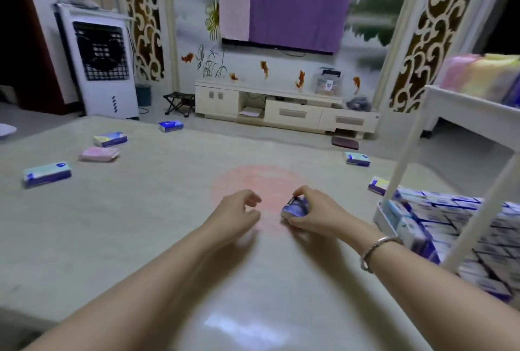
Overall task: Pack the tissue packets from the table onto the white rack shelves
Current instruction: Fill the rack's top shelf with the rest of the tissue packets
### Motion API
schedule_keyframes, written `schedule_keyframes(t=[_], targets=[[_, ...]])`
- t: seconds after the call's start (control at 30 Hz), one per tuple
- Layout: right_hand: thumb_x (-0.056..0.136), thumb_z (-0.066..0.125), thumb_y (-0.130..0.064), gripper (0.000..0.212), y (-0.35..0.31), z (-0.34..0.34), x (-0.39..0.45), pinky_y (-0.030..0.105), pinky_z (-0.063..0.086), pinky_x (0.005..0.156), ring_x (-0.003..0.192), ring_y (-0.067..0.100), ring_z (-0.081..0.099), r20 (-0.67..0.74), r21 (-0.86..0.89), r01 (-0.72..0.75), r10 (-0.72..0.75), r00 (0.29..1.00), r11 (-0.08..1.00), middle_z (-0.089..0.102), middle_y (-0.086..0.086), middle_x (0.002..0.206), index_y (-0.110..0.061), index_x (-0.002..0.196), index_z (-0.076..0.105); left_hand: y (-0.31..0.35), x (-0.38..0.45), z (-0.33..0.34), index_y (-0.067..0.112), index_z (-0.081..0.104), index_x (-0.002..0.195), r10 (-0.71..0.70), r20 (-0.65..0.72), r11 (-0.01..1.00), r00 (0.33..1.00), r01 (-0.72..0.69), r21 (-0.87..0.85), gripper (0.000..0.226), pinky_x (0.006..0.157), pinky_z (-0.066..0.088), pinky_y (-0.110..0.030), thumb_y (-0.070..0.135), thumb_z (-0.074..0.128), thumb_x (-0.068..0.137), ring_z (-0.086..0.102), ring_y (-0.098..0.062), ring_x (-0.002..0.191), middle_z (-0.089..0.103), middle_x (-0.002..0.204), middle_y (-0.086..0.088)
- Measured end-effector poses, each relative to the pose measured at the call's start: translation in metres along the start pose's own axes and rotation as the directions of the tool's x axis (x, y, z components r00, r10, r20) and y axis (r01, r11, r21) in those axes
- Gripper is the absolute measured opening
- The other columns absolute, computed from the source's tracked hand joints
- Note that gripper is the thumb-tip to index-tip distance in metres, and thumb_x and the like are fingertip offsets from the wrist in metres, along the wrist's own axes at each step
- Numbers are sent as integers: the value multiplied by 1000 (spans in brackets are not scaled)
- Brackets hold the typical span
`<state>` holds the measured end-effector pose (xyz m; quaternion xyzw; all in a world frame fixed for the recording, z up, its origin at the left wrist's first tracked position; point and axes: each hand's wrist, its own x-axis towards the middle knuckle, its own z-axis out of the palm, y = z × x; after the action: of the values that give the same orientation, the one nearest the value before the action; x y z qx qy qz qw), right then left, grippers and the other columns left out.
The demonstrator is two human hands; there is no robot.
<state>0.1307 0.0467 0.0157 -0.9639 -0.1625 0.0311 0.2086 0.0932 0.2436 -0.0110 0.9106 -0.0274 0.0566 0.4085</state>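
Observation:
My right hand (312, 210) grips a purple and white tissue packet (294, 208) just above the pale table (157, 227), near its middle. My left hand (239, 208) hovers beside it with loosely curled fingers and holds nothing. More tissue packets lie scattered: a blue one (47, 174) at the left, a pink one (99, 154), a purple one (110, 139), a blue one (170, 126) at the far edge, and two at the right (356, 158) (378, 185). The white rack (405, 165) stands at the right, its lower shelf packed with several packets (450, 227).
A folded colourful blanket (481, 77) lies on the rack's top shelf. Beyond the table stand a white air cooler (98, 66), a small black stool (179, 103), a cream TV cabinet (284, 108) and a TV under purple cloth (289, 7).

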Motion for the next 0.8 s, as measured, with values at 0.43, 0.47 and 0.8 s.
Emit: schedule_keyframes(t=[0.43, 0.47, 0.8], targets=[[96, 42, -50, 40, 22, -61, -91, 38, 49, 95, 89, 19, 62, -34, 529, -150, 198, 980, 835, 67, 9, 91, -15, 86, 61, 115, -24, 63, 18, 58, 100, 277, -8, 877, 961, -256, -407, 24, 64, 47, -10, 14, 71, 80, 68, -10, 82, 69, 97, 0], [98, 41, -42, 34, 26, -68, -102, 36, 47, 96, 97, 19, 61, -16, 532, -168, 209, 978, 830, 67, 11, 100, -15, 91, 62, 121, -27, 66, 18, 57, 103, 275, 14, 874, 961, -243, -421, 26, 66, 48, -12, 13, 71, 81, 68, -13, 84, 70, 98, -2], [88, 40, 3, 32, 71, -107, -194, 29, 55, 80, 79, 18, 72, -84, 447, -156, 215, 973, 881, 73, 12, 91, -7, 83, 70, 165, -47, 101, 25, 43, 125, 366, 291, 876, 884, -222, -429, 37, 70, 48, -11, 12, 56, 93, 71, -24, 88, 65, 109, -15]])
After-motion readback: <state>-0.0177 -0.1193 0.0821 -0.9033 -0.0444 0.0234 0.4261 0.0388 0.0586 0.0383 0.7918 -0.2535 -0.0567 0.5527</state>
